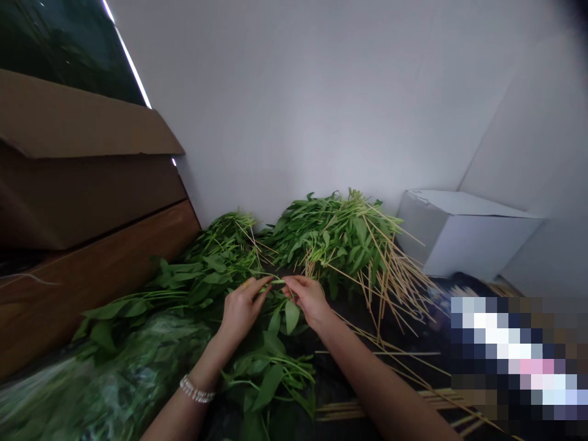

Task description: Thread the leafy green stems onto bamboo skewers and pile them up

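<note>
Slender pale-green plant stem [278,282], head view: held between two bare hands on the near side of the large mound of green leafy cuttings [316,223], taken as landmark. Left hand [241,304]: thumb and forefinger pinched together on the stem's left part. Right hand [312,301]: thumb and fingertips clamped on its right part, contact partly hidden. Broad, pointed green leaf [291,316] hung just below the right fingertips; could not tell whether it grew from the same stem.

Handling (judgement): light pinch with the finger pads, hands kept close together, seemed best; a stem this thin would probably bruise or snap if squeezed or bent sharply. Holding steady with one hand and working with the other, leaf clear of the grip, looked sensible.

Orientation: long axis crosswise, roughly level, from hand to hand along the mound's near side. Ends covered by fingers; which way the tip pointed could not be told.

Nearby: straight, tan, wooden-looking sticks [399,266] jutted from the mound's right side.
</note>
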Demonstrator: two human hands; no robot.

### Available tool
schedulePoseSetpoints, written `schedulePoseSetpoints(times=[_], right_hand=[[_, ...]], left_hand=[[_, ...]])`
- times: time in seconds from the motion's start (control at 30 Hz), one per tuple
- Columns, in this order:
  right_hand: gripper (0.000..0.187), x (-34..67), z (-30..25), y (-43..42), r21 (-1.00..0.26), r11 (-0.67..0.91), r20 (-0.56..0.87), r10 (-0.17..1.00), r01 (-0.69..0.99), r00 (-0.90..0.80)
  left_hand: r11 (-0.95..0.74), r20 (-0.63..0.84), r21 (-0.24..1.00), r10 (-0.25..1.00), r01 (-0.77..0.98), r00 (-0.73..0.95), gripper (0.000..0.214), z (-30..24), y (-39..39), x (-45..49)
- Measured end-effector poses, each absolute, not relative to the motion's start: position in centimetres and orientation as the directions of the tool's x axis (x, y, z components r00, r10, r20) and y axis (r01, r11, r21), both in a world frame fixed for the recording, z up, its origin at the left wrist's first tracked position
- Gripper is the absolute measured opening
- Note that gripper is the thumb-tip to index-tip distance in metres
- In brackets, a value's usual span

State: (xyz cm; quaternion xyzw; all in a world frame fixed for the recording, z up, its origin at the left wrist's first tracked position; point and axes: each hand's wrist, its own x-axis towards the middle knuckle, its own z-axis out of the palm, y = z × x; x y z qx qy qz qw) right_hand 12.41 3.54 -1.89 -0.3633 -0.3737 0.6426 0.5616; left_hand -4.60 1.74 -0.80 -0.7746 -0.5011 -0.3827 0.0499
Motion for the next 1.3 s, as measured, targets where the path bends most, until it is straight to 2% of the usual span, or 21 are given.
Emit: schedulePoseSetpoints(times=[0.1, 0.23, 0.27, 0.33, 0.4, 0.47, 0.53, 0.6, 0.67, 0.77, 0.83, 0.9, 0.97, 1.03, 1.1, 1.2, 1.3], right_hand=[[0.039, 12.2, -1.9, 3.4, -0.920, -0.053, -0.013, 0.994, -0.389, -0.107], [0.028, 12.4, -1.8, 3.5, -0.963, 0.016, 0.047, 0.993, -0.268, -0.111], [0.024, 12.5, -1.7, 3.4, -0.981, 0.069, 0.092, 0.989, -0.182, -0.116], [0.017, 12.9, -1.3, 3.2, -0.964, 0.247, 0.230, 0.961, 0.101, -0.155], [0.018, 13.3, -0.8, 2.7, -0.785, 0.443, 0.364, 0.895, 0.434, -0.256], [0.022, 13.6, -0.2, 2.1, -0.541, 0.538, 0.401, 0.841, 0.646, -0.365], [0.025, 13.7, 0.4, 1.6, -0.369, 0.565, 0.374, 0.817, 0.739, -0.438], [0.025, 13.5, 0.9, 1.2, -0.298, 0.574, 0.347, 0.810, 0.763, -0.473], [0.024, 13.3, 1.4, 1.0, -0.295, 0.581, 0.340, 0.806, 0.759, -0.485], [0.022, 13.4, 1.6, 1.3, -0.335, 0.588, 0.334, 0.805, 0.736, -0.491], [0.021, 13.9, 1.5, 1.8, -0.369, 0.585, 0.317, 0.810, 0.722, -0.494], [0.021, 14.5, 1.2, 2.2, -0.399, 0.569, 0.308, 0.822, 0.719, -0.480], [0.022, 14.9, 0.9, 2.5, -0.416, 0.552, 0.313, 0.833, 0.723, -0.456], [0.022, 15.0, 0.7, 2.5, -0.411, 0.546, 0.317, 0.836, 0.730, -0.447], [0.022, 14.8, 0.6, 2.2, -0.391, 0.558, 0.315, 0.828, 0.732, -0.463], [0.020, 14.2, 0.6, 1.5, -0.330, 0.591, 0.313, 0.804, 0.736, -0.506], [0.021, 13.6, 0.6, 0.9, -0.248, 0.606, 0.304, 0.790, 0.756, -0.533]], left_hand=[[-0.426, 0.624, 0.086, 0.728, 0.901, 0.285, 0.031, -1.4, 1.9, -4.8], [-0.388, 0.610, -0.093, 0.705, 0.917, 0.361, 0.028, -1.1, 1.7, -4.7], [-0.383, 0.607, -0.121, 0.701, 0.916, 0.374, 0.026, -0.9, 1.5, -4.6], [-0.381, 0.602, -0.158, 0.694, 0.911, 0.395, 0.024, -0.6, 1.3, -4.4], [-0.383, 0.600, -0.172, 0.690, 0.908, 0.405, 0.021, -0.5, 1.2, -4.2], [-0.394, 0.596, -0.167, 0.690, 0.904, 0.411, 0.019, -0.4, 1.2, -4.1], [-0.406, 0.590, -0.137, 0.700, 0.904, 0.403, 0.017, -0.4, 1.1, -3.9], [-0.409, 0.586, -0.053, 0.726, 0.911, 0.360, 0.017, -0.3, 1.1, -3.6], [-0.417, 0.587, 0.109, 0.760, 0.902, 0.280, 0.019, -0.3, 1.2, -3.5], [-0.424, 0.585, 0.434, 0.803, 0.795, 0.109, 0.021, 0.0, 1.8, -4.3], [-0.376, 0.580, 0.628, 0.810, 0.682, -0.088, 0.021, 0.3, 2.6, -5.9], [-0.307, 0.563, 0.741, 0.768, 0.597, -0.305, 0.021, 0.7, 3.3, -7.8], [-0.315, 0.598, 0.737, 0.715, 0.597, -0.361, 0.022, 1.2, 3.7, -9.1], [-0.374, 0.644, 0.704, 0.695, 0.604, -0.320, 0.023, 1.4, 3.6, -9.3], [-0.423, 0.630, 0.715, 0.734, 0.556, -0.252, 0.023, 1.6, 3.1, -8.6], [-0.404, 0.567, 0.733, 0.807, 0.547, -0.164, 0.024, 1.7, 2.0, -6.8], [-0.437, 0.578, 0.605, 0.816, 0.666, 0.010, 0.023, 1.6, 1.2, -5.5]])
